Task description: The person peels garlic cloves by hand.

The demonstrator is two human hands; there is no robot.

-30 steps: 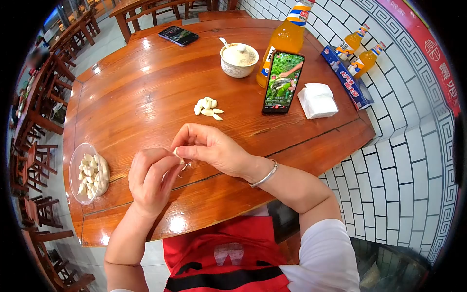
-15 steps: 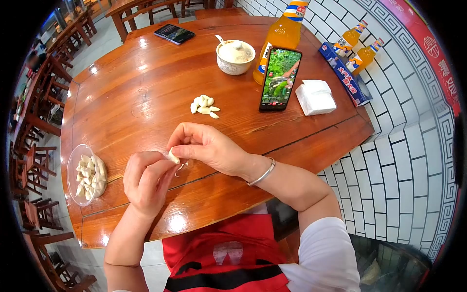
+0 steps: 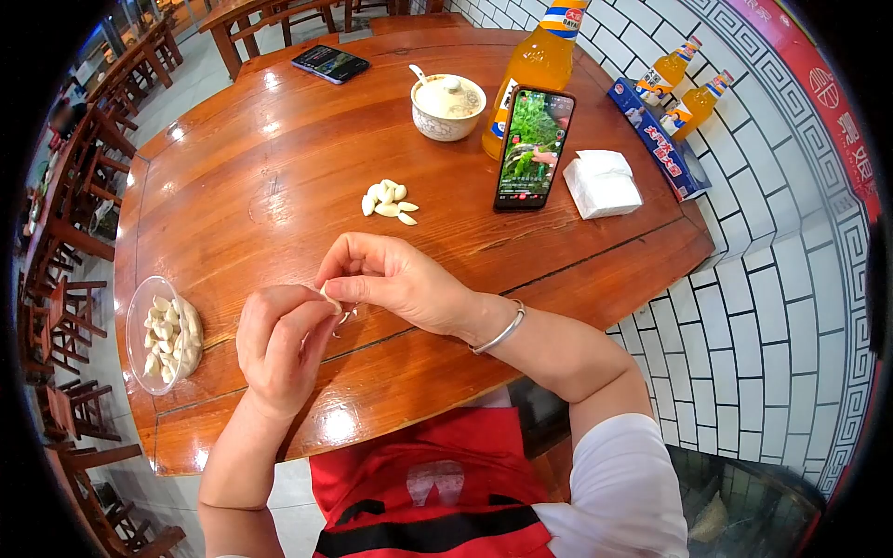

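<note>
Pinching one pale oval garlic clove (image 3: pixel 330 298), bare left hand (image 3: pixel 283 339) and bare right hand (image 3: pixel 394 281) grips narrow on it; less shows than moments ago, likely turned, work unfinished

Fingers (image 3: pixel 293 325) pinching garlic clove (image 3: pixel 329 299), loose cloves (image 3: pixel 384 197) beyond, clove-filled tub (image 3: pixel 140 312)

There are two hands (image 3: pixel 282 346) (image 3: pixel 395 282), one tub (image 3: pixel 196 337), two phones (image 3: pixel 534 149) (image 3: pixel 331 63).

Bright light glares white off the table (image 3: pixel 223 205); edges bend into black.
</note>
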